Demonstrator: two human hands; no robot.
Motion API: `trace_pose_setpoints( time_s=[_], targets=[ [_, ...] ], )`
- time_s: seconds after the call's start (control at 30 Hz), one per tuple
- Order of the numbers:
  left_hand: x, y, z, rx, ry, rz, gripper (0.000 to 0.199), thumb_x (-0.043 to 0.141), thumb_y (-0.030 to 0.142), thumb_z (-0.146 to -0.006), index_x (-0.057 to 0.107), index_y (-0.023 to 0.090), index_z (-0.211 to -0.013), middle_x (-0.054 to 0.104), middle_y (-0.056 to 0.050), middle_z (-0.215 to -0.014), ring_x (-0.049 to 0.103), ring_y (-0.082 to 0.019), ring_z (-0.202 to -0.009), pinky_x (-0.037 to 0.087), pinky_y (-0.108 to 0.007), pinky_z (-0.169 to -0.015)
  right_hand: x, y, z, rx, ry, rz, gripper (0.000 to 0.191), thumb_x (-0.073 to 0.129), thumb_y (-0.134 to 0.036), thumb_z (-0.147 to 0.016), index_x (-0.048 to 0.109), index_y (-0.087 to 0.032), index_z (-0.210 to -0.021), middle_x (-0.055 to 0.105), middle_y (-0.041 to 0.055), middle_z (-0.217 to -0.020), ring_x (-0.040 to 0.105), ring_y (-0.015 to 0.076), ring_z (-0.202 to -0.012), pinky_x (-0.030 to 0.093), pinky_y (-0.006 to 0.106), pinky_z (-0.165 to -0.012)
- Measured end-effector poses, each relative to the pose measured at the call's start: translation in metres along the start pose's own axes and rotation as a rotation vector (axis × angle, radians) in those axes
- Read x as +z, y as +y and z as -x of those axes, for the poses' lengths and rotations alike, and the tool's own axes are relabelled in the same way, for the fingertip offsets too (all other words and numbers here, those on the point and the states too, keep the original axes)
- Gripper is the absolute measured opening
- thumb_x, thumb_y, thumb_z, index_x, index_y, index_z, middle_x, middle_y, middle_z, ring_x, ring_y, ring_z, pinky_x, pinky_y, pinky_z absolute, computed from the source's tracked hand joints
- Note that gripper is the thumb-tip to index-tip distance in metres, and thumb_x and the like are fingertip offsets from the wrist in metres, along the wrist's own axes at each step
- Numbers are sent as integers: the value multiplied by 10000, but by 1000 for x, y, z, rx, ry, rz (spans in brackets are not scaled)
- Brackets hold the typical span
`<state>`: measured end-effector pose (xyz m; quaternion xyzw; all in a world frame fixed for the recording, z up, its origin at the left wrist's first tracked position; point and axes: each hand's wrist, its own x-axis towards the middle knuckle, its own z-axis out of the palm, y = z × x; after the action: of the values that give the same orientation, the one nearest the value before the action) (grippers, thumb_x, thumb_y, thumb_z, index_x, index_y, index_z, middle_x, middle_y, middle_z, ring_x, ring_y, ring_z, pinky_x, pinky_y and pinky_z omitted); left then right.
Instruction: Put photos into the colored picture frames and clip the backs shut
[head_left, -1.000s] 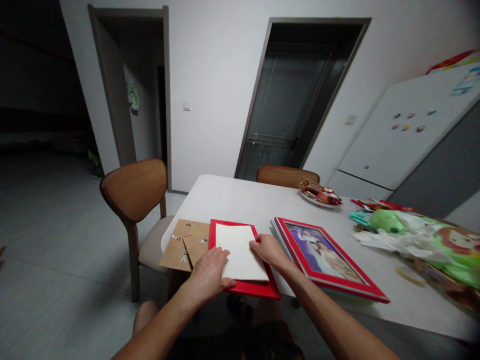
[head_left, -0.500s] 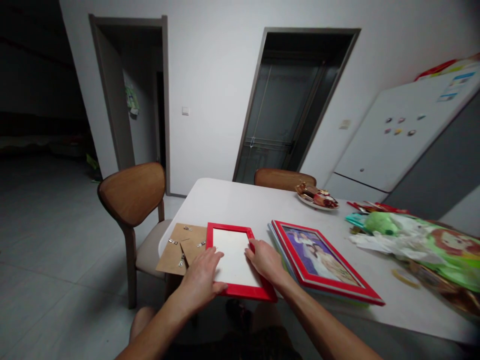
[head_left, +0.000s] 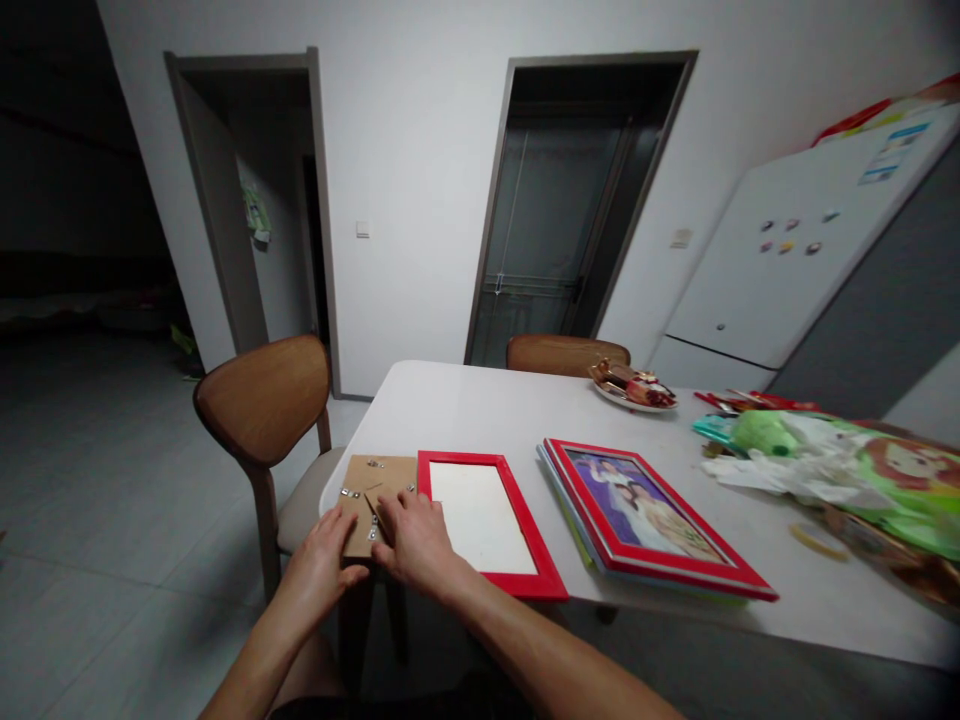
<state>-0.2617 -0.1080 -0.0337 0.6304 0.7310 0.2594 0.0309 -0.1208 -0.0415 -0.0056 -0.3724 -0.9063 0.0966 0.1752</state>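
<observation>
A brown picture-frame backing board (head_left: 390,470) with small metal clips and a stand flap lies at the table's near left corner. At its left edge, my left hand (head_left: 319,560) holds it with the fingers along the side. My right hand (head_left: 416,540) grips the board's right part, fingers on top and thumb at the near edge. Just right of the board, partly behind my right hand and forearm, is a red picture frame (head_left: 525,510) with a white sheet (head_left: 480,510) inside it.
A stack of frames, topped by a red-framed photo (head_left: 645,510), lies to the right. Farther off are a plate of food (head_left: 634,388), a green printed bag (head_left: 900,480) and a tape roll (head_left: 817,542). Wooden chairs (head_left: 262,400) stand at the left and far sides of the white table (head_left: 465,400).
Both my hands have left the red frame and moved left onto the backing board. The board has turned straighter beside the frame. The view has shifted slightly.
</observation>
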Motion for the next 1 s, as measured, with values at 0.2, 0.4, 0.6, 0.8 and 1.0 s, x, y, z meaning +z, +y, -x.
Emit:
trace_pose_setpoints(
  time_s=[0.2,0.4,0.6,0.8,1.0],
  targets=[
    [-15,15,5,9,76,17,428,580,155,-636,493,119,-1054,435,-165,-1244,442,-236,-1113,370,-364,-932,-22,10,10,-41,103,-198,401,513,-171,-655,528,-222,-1052,515,71,-1060,467,196,-943,361,318,-790],
    [-35,66,3,136,198,108,443,613,197,-647,482,189,-1069,465,-96,-1234,434,-206,-1123,355,-360,-960,-71,28,28,-9,175,-361,364,512,-138,-624,589,-193,-976,526,70,-1109,457,189,-1038,354,327,-885],
    [-8,108,-6,189,34,172,432,626,182,-654,484,155,-1062,471,-128,-1221,431,-220,-1122,355,-358,-956,-96,74,49,63,63,-286,376,510,-146,-607,606,-175,-969,553,85,-1088,486,191,-1022,350,332,-903],
    [30,128,-6,181,-131,106,350,612,259,-673,500,181,-995,527,-89,-1136,457,-227,-1073,368,-352,-917,-84,118,66,149,-94,-128,373,500,-199,-637,612,-173,-992,509,109,-1152,471,209,-1051,330,335,-916],
    [33,120,-1,210,-188,66,275,545,290,-730,509,183,-980,537,-85,-1116,414,-228,-1115,309,-383,-939,-64,120,67,55,-106,-69,422,463,-150,-630,594,-170,-1030,485,118,-1182,449,211,-1074,325,320,-913]
  ],
)
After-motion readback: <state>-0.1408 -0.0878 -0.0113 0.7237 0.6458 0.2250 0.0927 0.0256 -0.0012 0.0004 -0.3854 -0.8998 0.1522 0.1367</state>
